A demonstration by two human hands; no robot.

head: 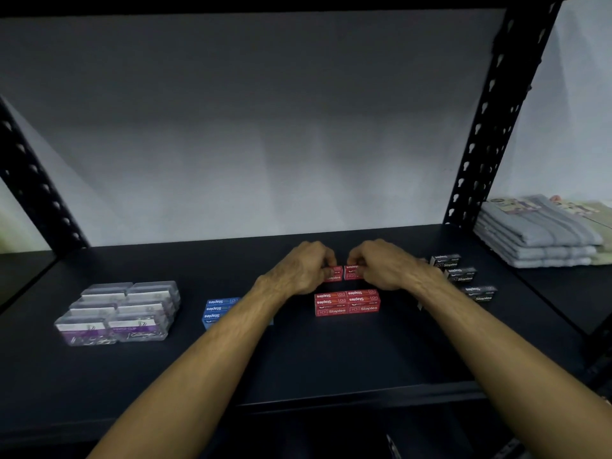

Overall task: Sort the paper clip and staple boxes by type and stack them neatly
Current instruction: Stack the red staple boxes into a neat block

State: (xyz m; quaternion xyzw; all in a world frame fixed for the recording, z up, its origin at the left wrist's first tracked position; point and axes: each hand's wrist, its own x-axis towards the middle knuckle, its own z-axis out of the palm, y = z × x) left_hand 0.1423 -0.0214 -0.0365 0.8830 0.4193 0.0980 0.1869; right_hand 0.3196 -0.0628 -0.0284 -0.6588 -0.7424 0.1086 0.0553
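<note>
On the dark shelf [298,352] my left hand [303,268] pinches one red staple box [333,273], and my right hand [381,265] pinches another red staple box [351,272] beside it. Both boxes are behind a neat block of several red staple boxes [347,303]. Blue staple boxes [217,309] are grouped to the left, partly hidden by my left forearm. Clear paper clip boxes [122,311] are stacked at the far left. Black staple boxes [463,276] lie loosely spread at the right, partly behind my right wrist.
Black perforated uprights [490,127] frame the shelf on both sides. Folded grey towels [536,233] lie on the neighbouring shelf to the right. A pale wall closes the back. The shelf's front edge runs below my forearms.
</note>
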